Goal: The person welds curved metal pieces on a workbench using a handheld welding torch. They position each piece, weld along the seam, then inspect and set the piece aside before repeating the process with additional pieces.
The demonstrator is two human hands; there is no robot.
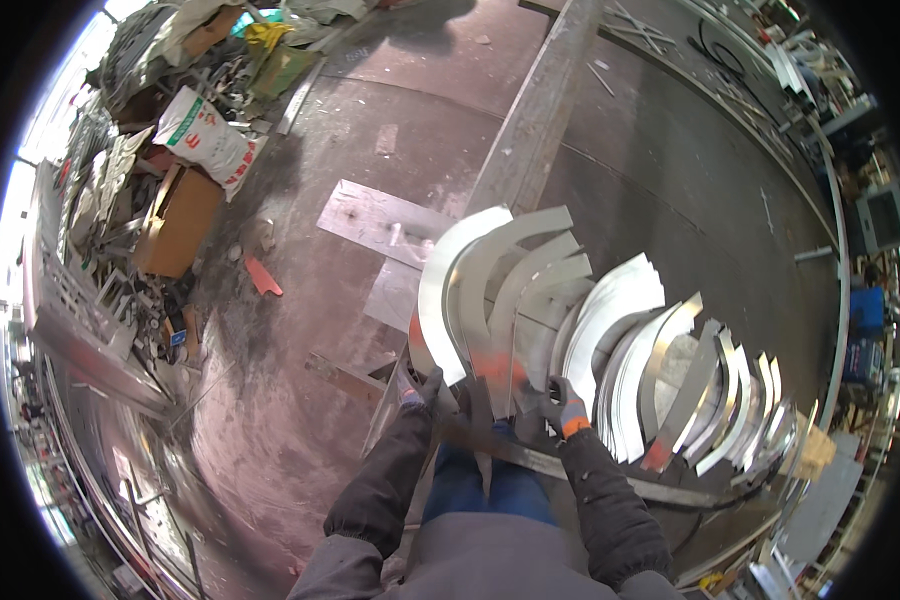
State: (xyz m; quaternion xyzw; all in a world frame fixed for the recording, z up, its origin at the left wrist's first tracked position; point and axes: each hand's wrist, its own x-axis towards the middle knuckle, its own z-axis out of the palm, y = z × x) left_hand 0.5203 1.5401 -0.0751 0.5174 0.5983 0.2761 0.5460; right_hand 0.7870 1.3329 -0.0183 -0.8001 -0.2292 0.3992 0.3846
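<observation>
Both your gloved hands are on the fan of curved metal strips (pixel 510 300) standing up in front of your knees. Your left hand (pixel 420 388) grips the lower end of the leftmost strips; your right hand (pixel 566 408) is clamped on the foot of the middle ones. A second fan of strips (pixel 710 390) leans just to the right, over a long bar (pixel 580 470) lying across the floor (pixel 290 400). Watch those edges: thin sheet like this could slice a glove if a strip slides through your grip. The stack looks loosely splayed, so easing off on one side could let it topple. Your forearms reach forward and down, elbows bent, wrists low.
</observation>
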